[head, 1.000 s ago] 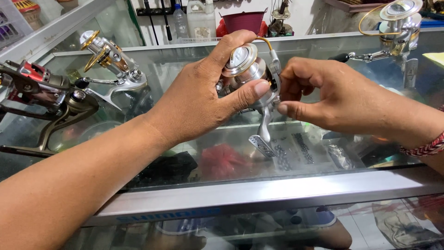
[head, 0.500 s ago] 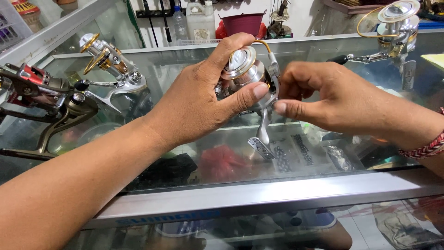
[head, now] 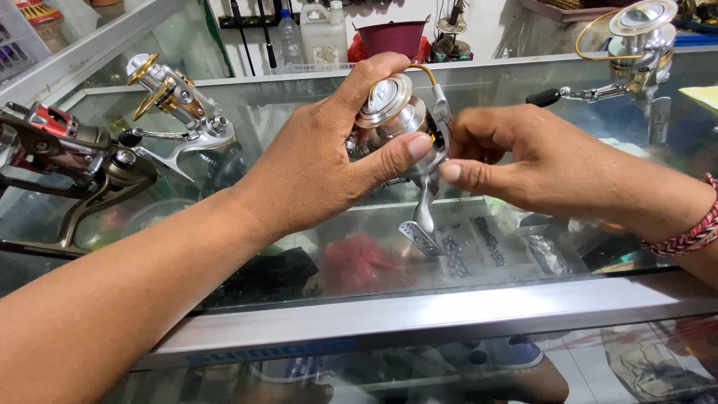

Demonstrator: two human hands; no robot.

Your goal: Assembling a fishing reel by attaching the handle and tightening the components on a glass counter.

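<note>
A silver spinning fishing reel [head: 396,123] with a gold-rimmed spool is held above a glass display counter [head: 419,318]. My left hand [head: 321,161] wraps around the reel's body, thumb pressed across its front. My right hand [head: 523,161] is at the reel's right side, thumb and forefinger pinched against it; what they pinch is hidden. The reel's foot [head: 419,232] hangs down below both hands. A red-and-white braided band [head: 684,239] circles my right wrist.
A silver and gold reel [head: 176,105] and a dark bronze reel with red parts [head: 67,157] lie on the glass at left. Another silver reel [head: 636,45] stands at far right. Bottles and a maroon bucket [head: 393,37] sit behind the counter. Packaged goods show under the glass.
Both hands stay on the reel; it has tilted slightly and my right fingers have shifted a little along its side.
</note>
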